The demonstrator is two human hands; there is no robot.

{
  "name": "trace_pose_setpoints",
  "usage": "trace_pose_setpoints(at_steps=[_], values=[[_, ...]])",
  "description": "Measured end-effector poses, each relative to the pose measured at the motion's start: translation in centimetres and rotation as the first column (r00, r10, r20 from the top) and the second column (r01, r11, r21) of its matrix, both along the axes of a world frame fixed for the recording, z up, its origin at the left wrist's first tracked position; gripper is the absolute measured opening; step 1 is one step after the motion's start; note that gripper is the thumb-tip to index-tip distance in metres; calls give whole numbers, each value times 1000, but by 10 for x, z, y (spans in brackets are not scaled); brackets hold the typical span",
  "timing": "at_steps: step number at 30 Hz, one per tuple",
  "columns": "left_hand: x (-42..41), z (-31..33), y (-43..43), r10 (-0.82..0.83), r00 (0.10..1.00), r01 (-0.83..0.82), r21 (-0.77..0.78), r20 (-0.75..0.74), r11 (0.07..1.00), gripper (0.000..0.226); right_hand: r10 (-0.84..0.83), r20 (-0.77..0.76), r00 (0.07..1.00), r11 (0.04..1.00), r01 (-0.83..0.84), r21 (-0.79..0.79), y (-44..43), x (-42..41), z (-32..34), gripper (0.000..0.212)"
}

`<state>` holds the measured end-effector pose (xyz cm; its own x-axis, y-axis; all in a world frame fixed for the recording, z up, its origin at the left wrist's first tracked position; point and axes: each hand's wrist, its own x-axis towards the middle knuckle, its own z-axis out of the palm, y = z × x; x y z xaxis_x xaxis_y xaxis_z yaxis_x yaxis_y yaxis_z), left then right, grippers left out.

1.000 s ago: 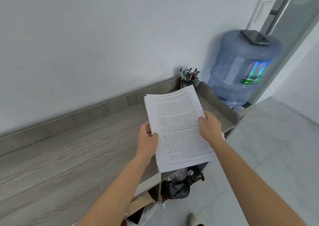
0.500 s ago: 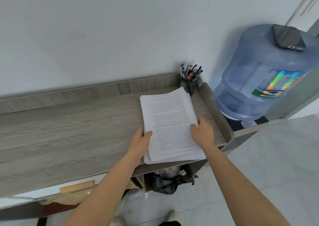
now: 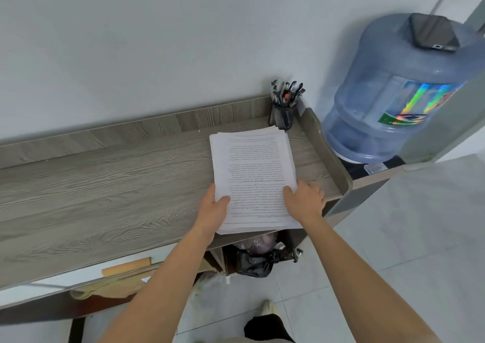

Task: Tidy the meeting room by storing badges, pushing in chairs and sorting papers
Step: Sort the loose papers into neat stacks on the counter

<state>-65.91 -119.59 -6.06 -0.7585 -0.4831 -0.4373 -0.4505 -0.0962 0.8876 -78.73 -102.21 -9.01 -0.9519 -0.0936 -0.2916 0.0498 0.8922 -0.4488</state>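
Note:
A stack of printed white papers (image 3: pixel 253 167) lies flat on the grey wood-grain shelf top (image 3: pixel 118 182), near its right end, with its near edge overhanging the front. My left hand (image 3: pixel 213 207) grips the stack's near left edge, thumb on top. My right hand (image 3: pixel 304 198) rests on the stack's near right edge, thumb on the top sheet and fingers spread on the shelf beside it.
A black mesh pen holder (image 3: pixel 284 106) full of pens stands just behind the papers in the shelf's back right corner. A blue water jug (image 3: pixel 388 101) with a phone (image 3: pixel 433 32) on top stands to the right. Black bags (image 3: pixel 256 257) sit below the shelf.
The stack has gone from held in the air to lying flat on the shelf top. Both hands stayed at its near edge and pushed it slightly toward the pen holder.

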Motion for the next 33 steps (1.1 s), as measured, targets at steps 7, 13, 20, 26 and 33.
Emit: trace_pose_setpoints(at_steps=[7, 13, 20, 26, 33], values=[[43, -9, -7, -48, 999, 51, -97, 26, 994, 42, -259, 228, 939, 850, 334, -408, 11, 67, -12, 48], [62, -4, -27, -87, 994, 91, -71, 60, 993, 28, -149, 611, 778, 529, 584, -615, 15, 101, -9, 26], [68, 8, -76, -5, 992, -38, 337, 127, 941, 38, -3, 491, 871, 610, 391, -689, 2, 100, 17, 23], [65, 35, -115, 44, 998, -27, 381, -34, 924, 33, 301, 379, 875, 576, 150, -804, -31, 90, 48, 29], [51, 77, -125, 151, 895, -132, 73, -421, 988, 39, 307, 67, 949, 489, -97, -867, -83, 59, 88, 27]])
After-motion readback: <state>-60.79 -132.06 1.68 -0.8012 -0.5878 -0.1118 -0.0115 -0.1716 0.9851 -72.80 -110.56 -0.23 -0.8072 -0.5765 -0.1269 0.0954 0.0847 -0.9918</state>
